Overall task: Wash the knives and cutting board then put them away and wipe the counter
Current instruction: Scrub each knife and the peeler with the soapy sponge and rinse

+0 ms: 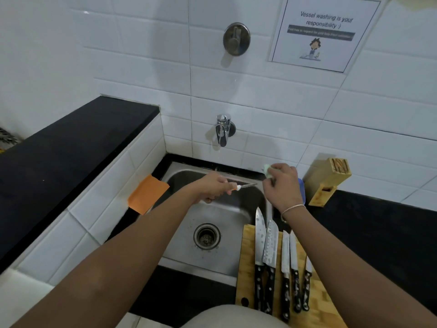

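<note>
Head view, single frame.

- Left hand: over the far part of the sink, fingers curled round the orange-and-white handle of a small knife; blade points right, roughly level.
- Right hand: at the far right corner of the sink, fingers closed on a pale green sponge, just right of the small knife's tip; a thin bracelet sits on the wrist.
- Cutting board: wooden, on the black tabletop, its left edge overhanging the sink's near right rim.
- Five black-handled knives: side by side on the cutting board, tips pointing far, handles near; largest at left, shortest at right; blades spotted with droplets.
- Knife block: wooden, on the tabletop against the tiled wall, right of the right hand.
- Blue item: partly hidden behind the right hand; kind unclear.
- Orange cloth: draped on the sink's left edge.
- Tap: wall-mounted above the sink.
- Paper notice: on the tiles, far right.
</note>
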Available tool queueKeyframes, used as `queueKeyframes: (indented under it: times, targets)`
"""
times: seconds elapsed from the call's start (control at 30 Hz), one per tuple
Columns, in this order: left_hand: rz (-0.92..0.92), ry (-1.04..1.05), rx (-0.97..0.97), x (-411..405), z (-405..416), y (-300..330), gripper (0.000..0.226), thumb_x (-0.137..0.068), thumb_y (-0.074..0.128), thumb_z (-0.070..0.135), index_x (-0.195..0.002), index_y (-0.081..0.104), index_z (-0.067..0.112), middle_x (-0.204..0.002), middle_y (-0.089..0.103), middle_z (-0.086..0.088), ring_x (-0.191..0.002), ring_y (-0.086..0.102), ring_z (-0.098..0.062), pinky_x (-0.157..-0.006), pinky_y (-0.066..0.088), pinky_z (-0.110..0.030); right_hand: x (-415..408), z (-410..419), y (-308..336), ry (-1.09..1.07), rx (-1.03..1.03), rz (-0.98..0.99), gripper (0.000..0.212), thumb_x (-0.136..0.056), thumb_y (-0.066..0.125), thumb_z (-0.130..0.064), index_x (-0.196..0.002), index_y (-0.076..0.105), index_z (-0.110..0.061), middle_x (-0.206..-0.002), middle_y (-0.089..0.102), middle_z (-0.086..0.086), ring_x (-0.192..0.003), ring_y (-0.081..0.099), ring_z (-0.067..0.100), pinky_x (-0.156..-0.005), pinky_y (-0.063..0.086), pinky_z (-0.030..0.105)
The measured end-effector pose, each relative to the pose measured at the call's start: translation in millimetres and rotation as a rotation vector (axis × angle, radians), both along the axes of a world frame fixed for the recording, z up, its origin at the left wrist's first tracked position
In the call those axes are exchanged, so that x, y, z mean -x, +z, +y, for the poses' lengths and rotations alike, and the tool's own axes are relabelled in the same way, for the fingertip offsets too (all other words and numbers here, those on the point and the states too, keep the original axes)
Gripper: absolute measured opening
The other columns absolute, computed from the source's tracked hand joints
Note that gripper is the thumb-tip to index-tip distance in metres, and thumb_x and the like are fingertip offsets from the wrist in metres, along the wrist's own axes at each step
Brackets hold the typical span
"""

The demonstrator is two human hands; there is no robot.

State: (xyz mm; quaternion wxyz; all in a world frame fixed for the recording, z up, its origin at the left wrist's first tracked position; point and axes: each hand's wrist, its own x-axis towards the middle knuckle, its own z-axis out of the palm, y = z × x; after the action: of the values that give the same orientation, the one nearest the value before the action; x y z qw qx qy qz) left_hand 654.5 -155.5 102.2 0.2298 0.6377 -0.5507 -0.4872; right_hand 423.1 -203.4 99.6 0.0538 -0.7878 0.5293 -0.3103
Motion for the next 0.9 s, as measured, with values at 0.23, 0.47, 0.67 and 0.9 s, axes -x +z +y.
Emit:
queueKeyframes:
  times: [0.23,0.47,0.67,0.9]
  targets:
    - [0.204,-0.103,0.020,26.7,-0.7,-1.6,0.026,-0.099,0.067,0.035,-0.110,0.054,0.014,-0.068,0.044,0.004,-0.052,0.035,-0.007,-0.047,0.028,-0.024,2.1,18.8,-1.4,0.475,0.054,0.123,0.036,-0.080,0.062,-0.011,-0.115,0.069,-0.002,-0.118,0.062,0.013,-0.109,0.051,0.028,-0.098,0.035,0.025]
    - [0.223,0.004,0.083,48.6,12.9,13.2,0.025,-0.103,0.052,0.036,-0.094,0.063,0.015,-0.059,0.042,0.003,-0.048,0.031,-0.010,-0.050,0.023,-0.028,15.3,15.4,0.3,0.356,0.054,0.063,0.038,-0.083,0.057,-0.013,-0.117,0.071,-0.001,-0.116,0.063,0.016,-0.108,0.053,0.033,-0.097,0.045,0.043]
    - [0.318,0.197,0.136,52.7,27.9,16.6,0.048,-0.107,0.035,0.034,-0.089,0.070,0.007,-0.055,0.042,-0.003,-0.046,0.030,-0.012,-0.048,0.021,-0.029,9.3,11.2,2.4,0.507,0.225,0.013,0.035,-0.093,0.051,-0.012,-0.121,0.067,0.002,-0.116,0.064,0.017,-0.106,0.051,0.031,-0.095,0.043,0.039]
    - [0.319,0.330,0.187,70.4,34.1,20.8,0.061,-0.109,0.023,0.055,-0.076,0.057,0.016,-0.053,0.047,0.002,-0.048,0.037,-0.012,-0.048,0.027,-0.025,-17.5,32.8,3.4,0.541,0.310,-0.091,0.030,-0.086,0.054,-0.005,-0.109,0.070,0.003,-0.108,0.067,0.017,-0.097,0.056,0.032,-0.088,0.046,0.039]
